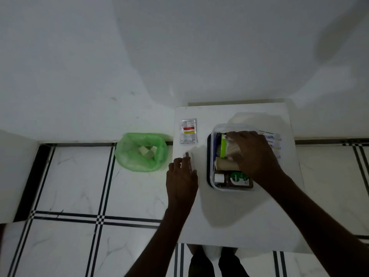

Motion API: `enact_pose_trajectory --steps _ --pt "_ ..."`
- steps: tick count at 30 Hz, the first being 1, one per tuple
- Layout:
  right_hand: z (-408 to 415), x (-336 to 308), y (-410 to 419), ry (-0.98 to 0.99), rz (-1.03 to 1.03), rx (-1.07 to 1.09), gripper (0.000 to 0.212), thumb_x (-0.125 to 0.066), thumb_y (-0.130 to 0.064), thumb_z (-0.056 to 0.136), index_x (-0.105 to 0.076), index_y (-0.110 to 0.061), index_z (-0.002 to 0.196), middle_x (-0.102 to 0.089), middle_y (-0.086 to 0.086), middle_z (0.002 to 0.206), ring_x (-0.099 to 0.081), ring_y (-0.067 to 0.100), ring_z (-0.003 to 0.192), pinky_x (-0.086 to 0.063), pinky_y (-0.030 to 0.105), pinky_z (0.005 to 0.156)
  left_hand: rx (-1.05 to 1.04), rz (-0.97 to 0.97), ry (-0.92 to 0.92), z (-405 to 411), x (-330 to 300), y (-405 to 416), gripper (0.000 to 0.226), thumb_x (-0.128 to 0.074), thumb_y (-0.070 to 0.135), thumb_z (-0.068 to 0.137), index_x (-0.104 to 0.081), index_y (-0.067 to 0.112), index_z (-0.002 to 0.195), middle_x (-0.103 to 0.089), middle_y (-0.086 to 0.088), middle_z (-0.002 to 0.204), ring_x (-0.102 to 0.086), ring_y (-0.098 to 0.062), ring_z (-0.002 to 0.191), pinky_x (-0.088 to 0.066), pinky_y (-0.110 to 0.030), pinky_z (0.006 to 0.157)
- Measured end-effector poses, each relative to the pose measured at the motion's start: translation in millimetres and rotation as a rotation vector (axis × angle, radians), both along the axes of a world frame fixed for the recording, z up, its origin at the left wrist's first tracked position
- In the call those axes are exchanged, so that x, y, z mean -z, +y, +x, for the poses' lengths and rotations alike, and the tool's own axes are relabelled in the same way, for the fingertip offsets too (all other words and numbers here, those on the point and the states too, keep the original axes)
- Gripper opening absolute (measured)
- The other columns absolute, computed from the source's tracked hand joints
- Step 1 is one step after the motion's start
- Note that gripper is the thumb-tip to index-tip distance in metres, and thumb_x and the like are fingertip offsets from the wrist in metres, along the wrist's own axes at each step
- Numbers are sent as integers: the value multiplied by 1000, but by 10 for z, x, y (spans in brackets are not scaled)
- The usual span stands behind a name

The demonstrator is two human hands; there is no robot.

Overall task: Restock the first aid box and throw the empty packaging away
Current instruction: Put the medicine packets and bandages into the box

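Note:
The clear first aid box (211, 184) sits on a white table (235, 212). Inside lie a Dettol bottle (237, 179), a tan bandage roll (224, 163) and a green-edged packet (224, 145). My right hand (253, 154) reaches into the box, its fingers on the packet. My left hand (181, 180) rests on the table left of the box, holding a slim white and brown box (188, 159). A red and white sachet (188, 131) lies flat at the table's far left.
A bin lined with a green bag (127, 156) stands on the tiled floor left of the table, with pale packaging inside. A printed bandage pack (274, 140) lies behind the first aid box. A white wall rises behind. My feet show below the table edge.

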State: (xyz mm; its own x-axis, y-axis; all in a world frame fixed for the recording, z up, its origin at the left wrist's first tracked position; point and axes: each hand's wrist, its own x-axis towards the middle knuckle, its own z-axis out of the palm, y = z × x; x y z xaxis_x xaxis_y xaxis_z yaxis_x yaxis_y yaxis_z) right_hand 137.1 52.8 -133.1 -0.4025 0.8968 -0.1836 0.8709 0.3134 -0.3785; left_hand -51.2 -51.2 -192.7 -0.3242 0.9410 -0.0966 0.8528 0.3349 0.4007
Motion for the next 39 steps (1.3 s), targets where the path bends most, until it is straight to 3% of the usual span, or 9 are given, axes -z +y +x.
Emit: enact_pose_trajectory --steps 6,13,17,20,22,27,29,33,39 --pt "-83 100 22 66 -15 -5 61 -66 -32 85 -49 -15 141 -57 10 139 -52 32 127 -39 48 108 -45 -64 -121 51 4 11 60 -67 26 87 -45 15 141 -51 -9 129 -53 -29 112 -56 -44 80" --pt "-26 50 -47 143 27 10 63 -70 -32 84 -49 -9 139 -56 12 139 -50 33 129 -38 48 109 -186 86 -252 35 -186 -4 45 -67 23 75 -52 20 118 -60 0 107 -64 -24 82 -52 -34 65" --pt "58 -89 -131 304 95 83 45 -66 -21 88 -58 -9 131 -64 12 127 -58 29 118 -45 43 102 -281 252 -519 93 -608 17 41 -72 15 81 -55 22 118 -66 9 109 -65 -8 77 -58 -31 64" --pt "118 -263 -140 498 138 224 22 -63 -20 92 -68 -11 111 -74 3 101 -68 15 90 -57 33 81 -182 333 -641 251 -953 129 45 -74 14 83 -54 23 122 -67 11 106 -66 -4 80 -52 -15 61" --pt "127 -389 -108 646 -64 355 20 -62 -24 93 -69 -10 105 -75 2 92 -72 14 80 -60 29 72 -77 315 -694 414 -1055 221 50 -75 18 83 -52 23 127 -69 10 107 -67 -4 84 -54 -16 65" --pt "290 -334 -36 624 -237 502 30 -68 -27 87 -66 -9 111 -75 11 96 -74 24 79 -63 45 71 154 163 -684 702 -1010 368 54 -75 26 84 -51 23 133 -70 5 118 -67 -8 100 -54 -11 78" --pt "363 -272 -22 521 -135 505 28 -66 -26 88 -66 -9 111 -75 13 97 -74 25 78 -62 42 69 249 213 -506 662 -919 435 45 -70 21 87 -58 18 130 -70 0 119 -64 -14 105 -49 -12 83" --pt "395 -219 15 310 179 449 29 -65 -30 90 -69 -10 110 -77 9 96 -74 22 77 -51 23 67 447 245 84 513 -617 621 37 -62 23 85 -68 15 120 -68 -5 125 -57 -31 120 -47 -44 98" --pt "244 -8 48 165 169 391 47 -63 -30 91 -57 -10 132 -64 16 113 -66 31 97 -55 37 79 498 148 308 413 -489 591 53 -51 40 90 -57 14 136 -57 -9 142 -39 -36 141 -32 -52 111"
